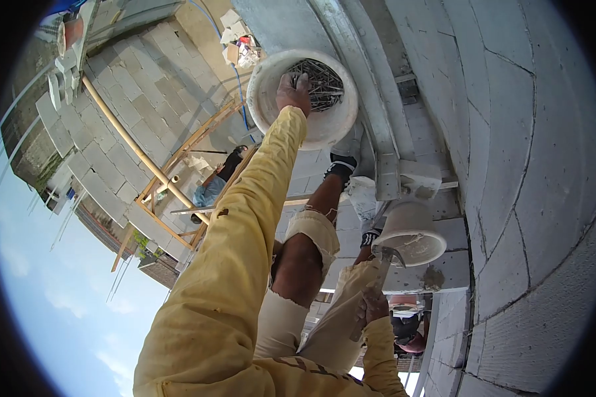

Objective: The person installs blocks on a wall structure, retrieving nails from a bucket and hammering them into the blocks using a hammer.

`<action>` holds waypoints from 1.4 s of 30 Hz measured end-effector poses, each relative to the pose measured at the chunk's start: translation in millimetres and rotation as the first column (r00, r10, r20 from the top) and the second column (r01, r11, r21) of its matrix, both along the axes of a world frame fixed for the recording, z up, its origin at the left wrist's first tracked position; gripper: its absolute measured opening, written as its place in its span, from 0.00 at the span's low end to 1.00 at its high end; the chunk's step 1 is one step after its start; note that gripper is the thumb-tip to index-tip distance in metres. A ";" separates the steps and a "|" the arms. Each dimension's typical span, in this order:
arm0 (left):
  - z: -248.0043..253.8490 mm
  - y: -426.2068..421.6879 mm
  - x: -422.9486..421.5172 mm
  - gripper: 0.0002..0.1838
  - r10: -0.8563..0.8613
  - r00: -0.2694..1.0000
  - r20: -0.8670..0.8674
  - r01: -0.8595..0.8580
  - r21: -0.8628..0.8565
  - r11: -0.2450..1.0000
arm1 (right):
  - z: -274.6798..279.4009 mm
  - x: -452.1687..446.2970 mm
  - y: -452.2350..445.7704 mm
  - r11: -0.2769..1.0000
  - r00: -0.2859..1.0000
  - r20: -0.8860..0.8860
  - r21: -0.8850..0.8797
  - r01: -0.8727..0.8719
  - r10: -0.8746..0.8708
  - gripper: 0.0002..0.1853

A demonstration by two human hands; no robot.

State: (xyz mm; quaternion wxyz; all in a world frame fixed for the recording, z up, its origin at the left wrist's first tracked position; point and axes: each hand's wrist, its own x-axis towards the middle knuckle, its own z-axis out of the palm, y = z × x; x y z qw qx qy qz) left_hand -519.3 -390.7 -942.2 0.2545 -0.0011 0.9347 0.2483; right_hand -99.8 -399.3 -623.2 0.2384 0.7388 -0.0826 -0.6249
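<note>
My left hand [294, 92] reaches over the rim of a white bucket [263, 119] that holds a heap of nails [323, 86]. Its fingers are bent at the left edge of the nails, and what they hold, if anything, is too small to make out. Lower down, beside my leg, my right hand [375, 306] is wrapped round the handle of a hammer [381, 270]. The hammer's head is up, in front of the rim of a second white bucket [410, 239], which is tilted with its mouth towards me.
A block wall [503, 165] rises close on the right. Wooden framing and a long pole [122, 139] stand at the left, with another person [218, 178] below. Part of a further person [410, 331] shows at the lower right. My feet are on narrow footing between the buckets.
</note>
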 end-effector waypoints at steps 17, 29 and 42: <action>-0.3 -6.5 5.1 0.18 -0.369 0.918 0.147 0.381 -0.055 0.923 | -9.8 15.4 -4.7 0.999 1.000 -0.019 -0.034 0.009 -0.009 0.09; 59.4 14.1 9.3 0.14 0.209 0.857 0.471 -0.399 0.351 0.847 | 4.3 12.2 4.1 0.996 0.997 -0.070 0.086 -0.035 0.041 0.07; 446.8 27.0 142.9 0.14 -0.122 0.378 0.918 -0.641 0.355 0.681 | 120.4 -96.8 116.3 0.195 0.834 -0.073 0.980 -0.042 0.547 0.14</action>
